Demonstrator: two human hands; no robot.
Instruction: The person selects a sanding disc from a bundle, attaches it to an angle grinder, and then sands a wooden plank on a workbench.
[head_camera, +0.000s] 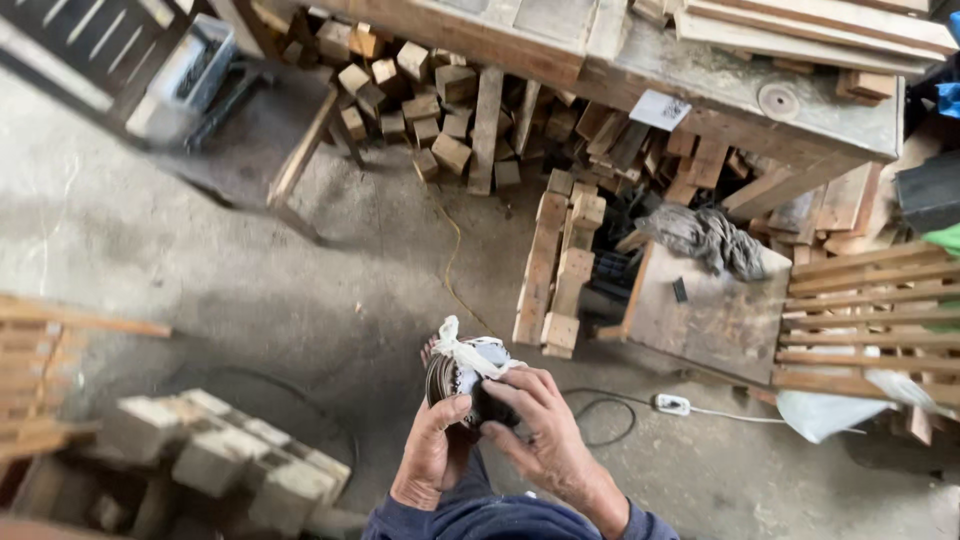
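**Both hands worked at a tied bundle above the floor**

Nearest the camera, the left hand (432, 452) cupped a small bundle (468, 372) from below and behind, its fingers (447, 410) wrapped against the dark ribbed side. The right hand (535, 425) closed on the bundle's front, its fingers (505, 390) pinching just under the white cloth strip (462, 350) knotted over the top. The step in hand looked like undoing or adjusting that tie; the next move would probably call for a firm pinch on the loose end while the other hand steadied the bundle. It was held in the air between both palms. On the floor (200, 270) beyond lay a white cable (672, 404), then stacked wood blocks (558, 270), a grey rag (705, 240), and farthest the counter (800, 125).
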